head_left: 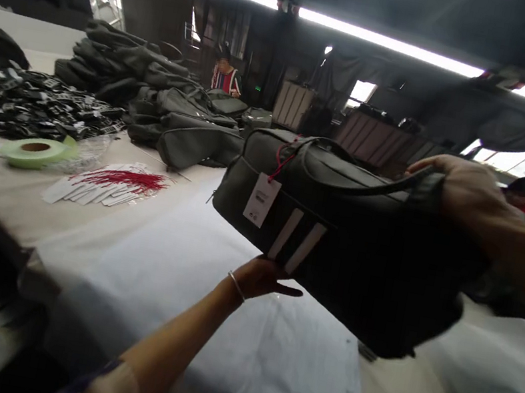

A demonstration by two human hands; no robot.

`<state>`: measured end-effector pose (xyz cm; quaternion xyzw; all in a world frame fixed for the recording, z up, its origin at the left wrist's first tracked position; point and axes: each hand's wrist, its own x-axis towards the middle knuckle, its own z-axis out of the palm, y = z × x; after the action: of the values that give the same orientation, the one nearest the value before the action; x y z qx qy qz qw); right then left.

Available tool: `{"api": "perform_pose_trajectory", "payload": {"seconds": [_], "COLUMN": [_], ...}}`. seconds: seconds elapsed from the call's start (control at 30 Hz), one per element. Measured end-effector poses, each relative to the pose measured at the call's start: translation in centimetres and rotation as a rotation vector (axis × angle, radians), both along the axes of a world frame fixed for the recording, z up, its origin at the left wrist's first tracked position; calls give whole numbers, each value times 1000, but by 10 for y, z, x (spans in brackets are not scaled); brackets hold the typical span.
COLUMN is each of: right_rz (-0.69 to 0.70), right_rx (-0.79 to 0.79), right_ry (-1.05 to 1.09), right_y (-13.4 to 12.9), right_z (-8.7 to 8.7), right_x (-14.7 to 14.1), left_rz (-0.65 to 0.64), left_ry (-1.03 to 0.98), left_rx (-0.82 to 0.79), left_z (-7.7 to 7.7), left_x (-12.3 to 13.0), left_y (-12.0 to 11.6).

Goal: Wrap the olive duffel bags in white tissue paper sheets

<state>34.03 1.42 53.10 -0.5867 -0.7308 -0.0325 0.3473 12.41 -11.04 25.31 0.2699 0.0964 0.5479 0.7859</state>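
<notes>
A dark duffel bag [358, 254] with two white stripes is held tilted above the table, its right end nearer to me. A white tag [262, 200] hangs on its front by a red cord, and a carry handle arches over its top. My left hand [268, 279], with a bracelet at the wrist, supports the bag from below, thumb stretched out and the other fingers partly hidden under it. My right hand [466, 192] grips the bag's upper right end, its fingers curled over the top edge. Beneath the bag lies a pale sheet [170, 261].
White tags with red cords [112, 187] lie fanned out on the table at left, beside a pale green tape roll [34, 153]. Behind are a heap of black straps [39, 106] and piled dark bags [128, 64]. Two people [225, 78] are farther back.
</notes>
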Motion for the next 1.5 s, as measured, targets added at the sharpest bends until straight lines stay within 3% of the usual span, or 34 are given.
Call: {"api": "perform_pose_trajectory", "payload": {"seconds": [0.1, 0.23, 0.33, 0.5, 0.67, 1.2, 1.37, 1.5], "right_rz": [130, 263, 347, 386, 405, 357, 344, 347], "right_rx": [48, 56, 47, -24, -61, -63, -67, -69], "right_ry": [79, 209, 250, 273, 267, 239, 195, 144], "right_y": [6, 37, 59, 75, 81, 68, 65, 56], "right_z": [-30, -101, -147, -187, -207, -244, -243, -233], "right_x": [-21, -37, -35, -36, -45, -70, -77, -82], "left_rz": [92, 224, 252, 246, 238, 145, 107, 101], "left_ry": [-88, -114, -80, -75, -93, -77, -122, -133], "left_rx": [-89, -378, -475, -587, -630, -723, -714, -685], "left_z": [-16, -54, -82, -118, -137, -173, -178, -171], "left_x": [-18, -31, -34, -31, -35, -71, -72, -72], "left_y": [8, 14, 16, 18, 18, 19, 18, 9]}}
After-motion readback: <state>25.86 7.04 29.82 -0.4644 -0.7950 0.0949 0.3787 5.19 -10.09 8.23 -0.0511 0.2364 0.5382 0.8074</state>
